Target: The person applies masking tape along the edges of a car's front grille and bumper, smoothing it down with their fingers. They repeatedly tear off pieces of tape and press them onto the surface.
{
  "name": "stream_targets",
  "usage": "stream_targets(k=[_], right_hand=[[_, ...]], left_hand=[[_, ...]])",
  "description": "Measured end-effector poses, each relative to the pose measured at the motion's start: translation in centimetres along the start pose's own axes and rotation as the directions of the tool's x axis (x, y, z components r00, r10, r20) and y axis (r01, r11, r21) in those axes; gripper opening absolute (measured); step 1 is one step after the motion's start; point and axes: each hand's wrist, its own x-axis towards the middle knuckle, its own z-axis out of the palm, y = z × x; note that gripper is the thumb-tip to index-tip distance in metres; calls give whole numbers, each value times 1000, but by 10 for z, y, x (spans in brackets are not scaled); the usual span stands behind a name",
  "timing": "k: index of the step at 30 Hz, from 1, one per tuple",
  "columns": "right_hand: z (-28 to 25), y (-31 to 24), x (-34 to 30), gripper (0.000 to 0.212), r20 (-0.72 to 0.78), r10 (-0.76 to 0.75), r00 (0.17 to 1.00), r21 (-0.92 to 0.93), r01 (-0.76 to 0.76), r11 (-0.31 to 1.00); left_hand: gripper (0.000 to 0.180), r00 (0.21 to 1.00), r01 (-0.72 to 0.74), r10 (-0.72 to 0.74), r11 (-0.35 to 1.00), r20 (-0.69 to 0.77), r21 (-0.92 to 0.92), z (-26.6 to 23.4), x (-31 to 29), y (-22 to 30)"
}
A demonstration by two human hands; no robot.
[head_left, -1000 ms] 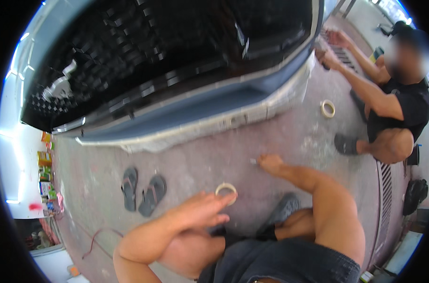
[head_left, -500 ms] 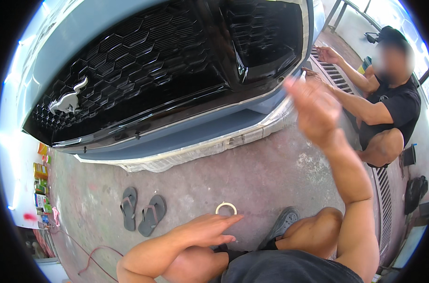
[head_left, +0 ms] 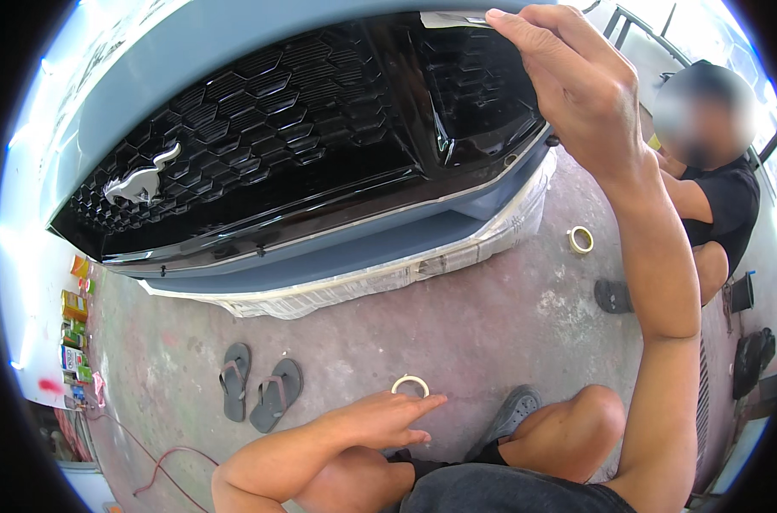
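High at the upper right, my right hand [head_left: 585,81] is closed, its thumb and fingertips together at the end of a pale strip [head_left: 448,20], which looks like paper or tape. The strip lies along the top edge of a glossy black car grille [head_left: 320,94], by the blue-grey body panel [head_left: 260,26]. Low in the middle, my left hand [head_left: 388,419] rests over my thigh, index finger stretched out and thumb apart. Just beyond its fingers shows a cream tape roll [head_left: 410,380], partly covered by the hand; whether they touch I cannot tell.
Newspaper masking [head_left: 345,292] edges the bumper's underside. Another tape roll [head_left: 581,239] lies on the floor, as do flip-flops [head_left: 275,395] and a red hose [head_left: 162,466]. Cans [head_left: 73,305] line the left wall. A co-worker [head_left: 722,201] squats at the right.
My right hand has swung up to the grille's top edge, where the pale strip now shows. My left hand has barely moved. The co-worker's hands have gone from sight behind my arm.
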Motion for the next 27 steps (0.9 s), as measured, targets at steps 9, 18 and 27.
stream_targets(k=[9, 18, 27], right_hand=[[1, -4, 7, 22, -38, -23, 999, 6, 23, 1000], [6, 0, 8, 24, 3, -77, 997, -82, 77, 994], [-8, 11, 3, 22, 100, -77, 992, -148, 91, 985]], left_hand=[[71, 999, -29, 29, 999, -18, 13, 4, 1, -5], [72, 999, -40, 40, 999, -13, 16, 0, 1, -5], [73, 999, -32, 32, 999, -15, 9, -1, 2, -7]])
